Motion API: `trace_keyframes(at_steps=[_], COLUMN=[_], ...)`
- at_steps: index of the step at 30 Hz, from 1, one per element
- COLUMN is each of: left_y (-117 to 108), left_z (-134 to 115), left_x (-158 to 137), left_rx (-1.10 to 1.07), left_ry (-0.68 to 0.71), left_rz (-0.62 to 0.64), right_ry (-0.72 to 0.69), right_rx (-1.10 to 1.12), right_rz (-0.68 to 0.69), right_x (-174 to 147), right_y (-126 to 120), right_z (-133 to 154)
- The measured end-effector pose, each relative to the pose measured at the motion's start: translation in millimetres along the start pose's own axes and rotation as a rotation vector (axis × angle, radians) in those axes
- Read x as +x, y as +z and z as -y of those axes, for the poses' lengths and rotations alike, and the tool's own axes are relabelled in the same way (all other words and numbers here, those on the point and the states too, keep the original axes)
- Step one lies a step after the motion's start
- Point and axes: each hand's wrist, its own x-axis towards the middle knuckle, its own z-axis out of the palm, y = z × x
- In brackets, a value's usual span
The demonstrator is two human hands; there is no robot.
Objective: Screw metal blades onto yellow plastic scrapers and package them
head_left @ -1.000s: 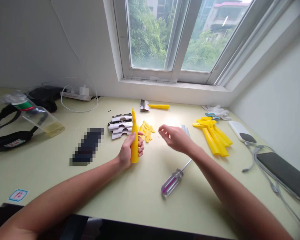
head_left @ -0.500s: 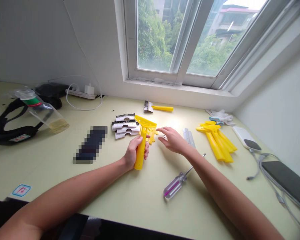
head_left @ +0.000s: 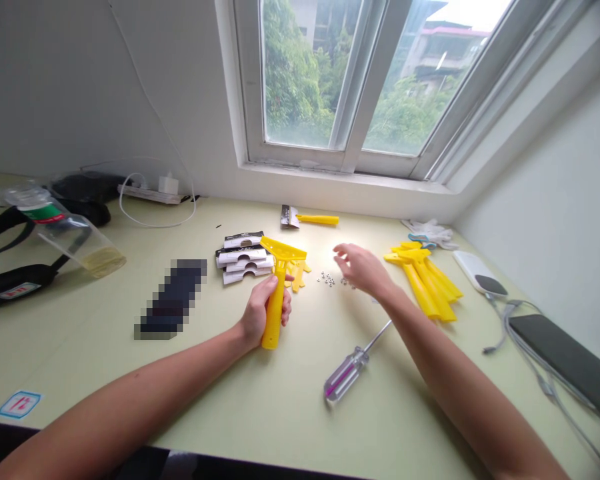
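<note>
My left hand [head_left: 256, 308] is wrapped round the handle of a yellow plastic scraper [head_left: 274, 313], held upright with its wide head at the top. My right hand [head_left: 364, 270] hovers palm down to the right of it, fingers loosely bent and apart, with nothing visible in them. Small metal nuts or screws [head_left: 326, 279] lie scattered just left of that hand. Flat yellow plastic pieces [head_left: 298, 275] rest behind the scraper. A clear-handled screwdriver [head_left: 347, 375] lies below my right forearm, its tip hidden by the arm.
Black-and-white card sleeves [head_left: 243, 256] are stacked left of the scraper. More yellow scrapers [head_left: 433, 283] lie at right, near white gloves [head_left: 430, 233], a power bank [head_left: 480, 273] and cables. A packaged scraper [head_left: 317, 219] lies at the back; a pixelated dark object [head_left: 173, 297] and bottle [head_left: 75, 233] are left.
My right hand has moved right, away from the scraper's head, and now covers the metal blades seen earlier. My left hand still grips the scraper. The view has shifted slightly.
</note>
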Motion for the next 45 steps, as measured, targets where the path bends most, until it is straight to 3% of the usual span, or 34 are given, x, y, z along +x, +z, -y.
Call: trace_keyframes(at_steps=[3,6,9,15,17,20,24,27,40,45], left_y=[0,0,0,0,0,-1,-2,-2,-1,-2], left_z=[0,0,0,0,0,1,2,2,1,2], left_x=[0,0,0,0,0,0,1,1,2,2], left_rx=[-0.003,0.002,0.005,0.005,0.006,0.009,0.003,0.003,0.003,0.011], left_ry=[-0.014,-0.013,-0.003,-0.014,-0.008,0.001,-0.003,-0.002,-0.013,-0.010], left_rz=[0.012,0.017,0.010,0.005,0.003,0.010,0.020,0.020,0.002,0.029], right_ry=[0.262,0.375,0.366,0.140,0.172,0.325,0.440,0.445,0.493,0.410], right_rx=[-0.064,-0.072,-0.051,0.047,0.028,-0.028,-0.038,-0.015,0.152,0.274], right_rz=[0.041,0.142,0.154,0.092,0.058,0.029,0.167,0.240,0.181,0.247], right_x=[2,1,-1,5,10,16,16,15,9,6], right_y=[-16,-19,-15,-7,-7,-10,-14,-14,-5,-11], right_z=[-46,-76,-76,-37,-37,-55,-81,-88,-106,-103])
